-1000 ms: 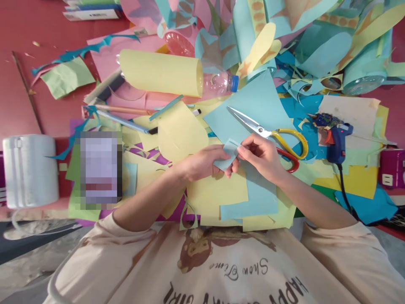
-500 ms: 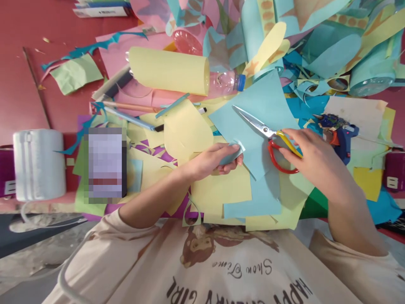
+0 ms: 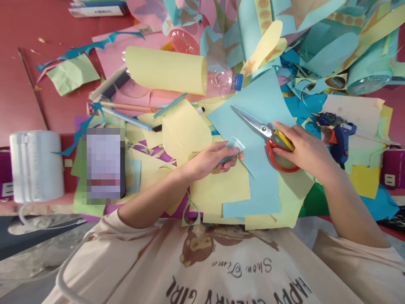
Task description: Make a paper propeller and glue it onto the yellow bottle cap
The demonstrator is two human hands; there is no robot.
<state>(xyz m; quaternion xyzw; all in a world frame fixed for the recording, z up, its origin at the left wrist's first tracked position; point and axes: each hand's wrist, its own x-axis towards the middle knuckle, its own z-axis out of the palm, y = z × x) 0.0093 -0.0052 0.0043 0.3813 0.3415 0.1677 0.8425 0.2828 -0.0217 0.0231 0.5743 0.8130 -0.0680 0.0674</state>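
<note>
My left hand (image 3: 218, 158) is closed on a small piece of light blue paper (image 3: 234, 145), pinched under the thumb. The paper looks folded or layered, and its lower part is hidden by the fingers. Scissors (image 3: 264, 130) with one yellow and one red handle lie on a larger light blue sheet (image 3: 268, 99), blades together and pointing to the upper left. My right hand (image 3: 306, 145) is over the handles, its index finger and thumb spread apart around them. Part of the yellow handle is hidden beneath the fingers.
A clear bottle wrapped in yellow paper (image 3: 166, 69) lies beyond my hands. Blue-green decorated bottles (image 3: 368, 80) stand at the back right. A blue glue gun (image 3: 343, 141) is right of my right hand. A phone (image 3: 104, 162) and a white case (image 3: 36, 164) lie to the left.
My right hand has shifted slightly forward and left over the scissors' handles, its index finger stretching further out. The paper in my left hand has tilted up a little. The scissors stay in place.
</note>
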